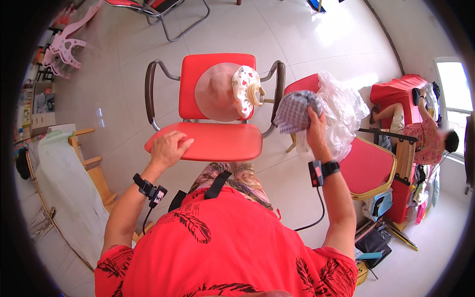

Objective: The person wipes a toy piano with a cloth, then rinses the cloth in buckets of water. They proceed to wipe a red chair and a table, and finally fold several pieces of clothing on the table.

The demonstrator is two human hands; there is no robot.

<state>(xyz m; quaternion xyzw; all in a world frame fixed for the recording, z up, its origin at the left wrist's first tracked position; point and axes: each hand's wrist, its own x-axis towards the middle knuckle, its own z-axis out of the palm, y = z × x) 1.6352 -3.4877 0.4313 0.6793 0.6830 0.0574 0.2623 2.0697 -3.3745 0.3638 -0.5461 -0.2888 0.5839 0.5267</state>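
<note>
My right hand (pixel 316 128) grips a folded gray checked cloth item (pixel 298 110), perhaps a cap, beside crumpled clear plastic bags (pixel 343 105). My left hand (pixel 169 149) rests on the left part of the seat of a red armchair (pixel 219 141), holding nothing, with the thumb apart from the fingers. Against the chair's backrest lies a pale pink round-brimmed hat (pixel 213 92). A white patterned fabric hat (pixel 243 91) with a woven straw-coloured part overlaps its right side.
A red chair with a gold frame (pixel 367 169) stands at the right, near the plastic bags. Further right, a person (pixel 425 143) is beside a red-covered surface (pixel 395 94). A cloth-covered piece of furniture (pixel 66 185) stands at the left, and a folding chair (pixel 161 16) at the top.
</note>
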